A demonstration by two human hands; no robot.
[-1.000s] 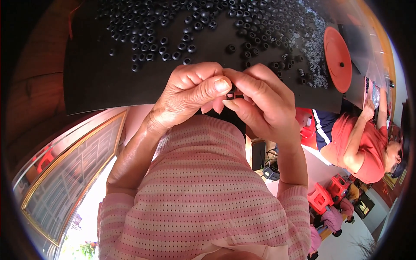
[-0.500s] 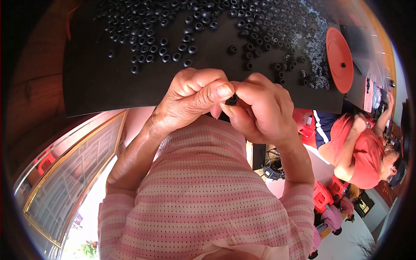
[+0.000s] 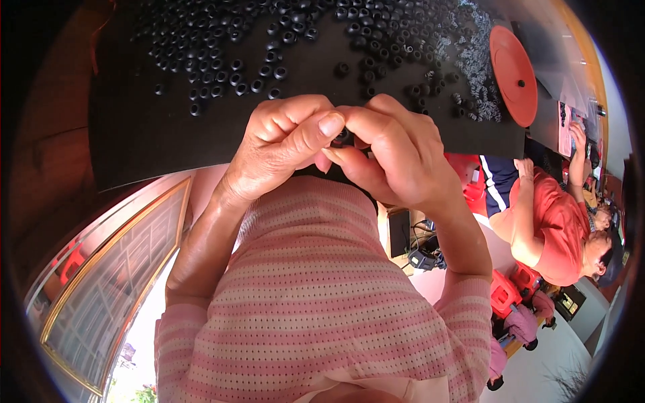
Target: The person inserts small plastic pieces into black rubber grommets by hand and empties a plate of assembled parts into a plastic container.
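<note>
In front of my body, just past the near edge of the black table [image 3: 134, 151], my two hands meet fingertip to fingertip. Between them is a small dark round piece [image 3: 344, 137], mostly covered by fingers. My right hand [image 3: 403, 151] pinches it with thumb and index finger. My left hand [image 3: 282, 138] has its fingers curled, and its thumb presses against the same piece from the left. Beyond the hands lie many loose black ring-shaped pieces [image 3: 215, 64] with round openings, spread over the table's far side.
A heap of small shiny metal springs [image 3: 480, 64] lies at the table's right. Beside it is a round red dish [image 3: 514, 80] with one black piece on it. A person in a red shirt [image 3: 554, 228] works at the right. A framed glass panel [image 3: 114, 282] stands at the lower left.
Both hands have shifted slightly left and up in the picture, still holding the small piece. The table's contents have shifted the same way. The person at the right has lowered an arm.
</note>
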